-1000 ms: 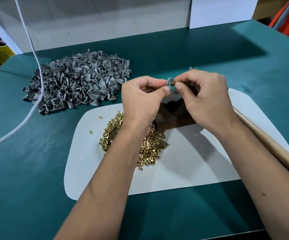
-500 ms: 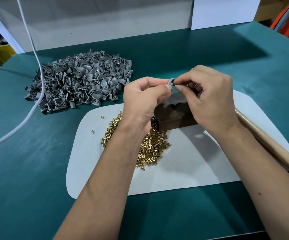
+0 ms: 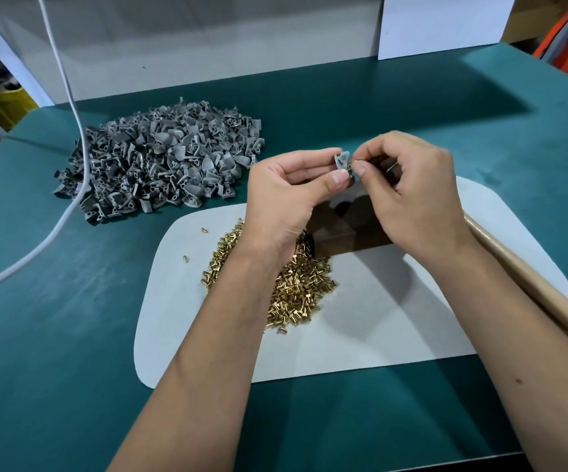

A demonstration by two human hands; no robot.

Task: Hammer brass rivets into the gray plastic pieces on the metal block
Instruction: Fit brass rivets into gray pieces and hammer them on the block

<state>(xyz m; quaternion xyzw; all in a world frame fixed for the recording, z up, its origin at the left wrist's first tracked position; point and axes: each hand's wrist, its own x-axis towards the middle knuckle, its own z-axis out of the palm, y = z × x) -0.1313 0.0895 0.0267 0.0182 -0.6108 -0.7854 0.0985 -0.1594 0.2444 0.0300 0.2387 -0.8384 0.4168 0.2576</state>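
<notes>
- Left hand (image 3: 287, 195), centre of the frame: thumb and forefinger pinch a single gray plastic piece (image 3: 342, 161), held upright above the work surface with its holes facing the camera.
- Right hand (image 3: 412, 195), just right of centre: thumb and forefinger pinch a small brass rivet (image 3: 350, 164) whose tip meets the right edge of the held piece; the remaining fingers are curled inward.
- Metal block (image 3: 350, 229), dark and partly hidden beneath both hands, stands on the white mat (image 3: 377, 321) in the middle of the frame; nothing visible lies on the part of its top that shows.
- Pile of brass rivets (image 3: 296, 287), on the mat just left of the block and under the left wrist; two loose rivets (image 3: 204, 229) lie apart near the mat's left edge.
- Heap of gray plastic pieces (image 3: 163, 165), upper left of the frame, on the green table (image 3: 54, 335), off the mat.
- Wooden handle (image 3: 527, 284), right edge of the frame, lies diagonally across the mat's right side; its head is hidden behind the right hand.
- White cable (image 3: 68, 206), left side, crosses the gray heap's left edge.
</notes>
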